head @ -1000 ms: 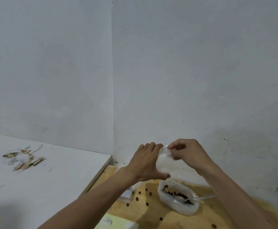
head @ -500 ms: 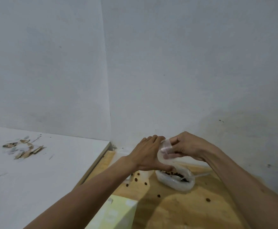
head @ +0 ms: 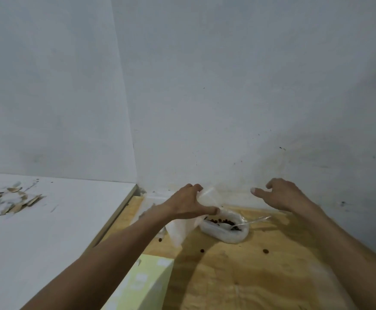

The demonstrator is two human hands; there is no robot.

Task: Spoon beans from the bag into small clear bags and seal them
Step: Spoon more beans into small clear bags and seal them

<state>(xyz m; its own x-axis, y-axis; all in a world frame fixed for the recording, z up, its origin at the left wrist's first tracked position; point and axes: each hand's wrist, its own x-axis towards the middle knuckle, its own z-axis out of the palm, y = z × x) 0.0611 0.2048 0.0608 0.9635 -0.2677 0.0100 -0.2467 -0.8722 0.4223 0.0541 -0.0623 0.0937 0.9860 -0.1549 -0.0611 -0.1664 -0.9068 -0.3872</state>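
We observe the left hand (head: 188,203) raised above the wooden table (head: 260,276), its fingers and thumb curled round a small clear bag (head: 207,196), which it grips at mid-air height in front of the wall. The right hand (head: 282,194) hovers to the right, well apart from the left, with fingers loosely bent and holding nothing; it touches no object. Below and between the 2 hands lies the open bag of beans (head: 226,228) on the table, dark beans visible inside. A clear plastic spoon (head: 250,222) rests in it, the handle pointing right over the bag's rim. We count at least 3 loose beans (head: 202,250) scattered on the wood near the bag. A white sheet of plastic (head: 179,230) hangs below the left wrist; we cannot tell whether it joins the gripped bag. A pale yellow box (head: 142,285) stands at the near edge.
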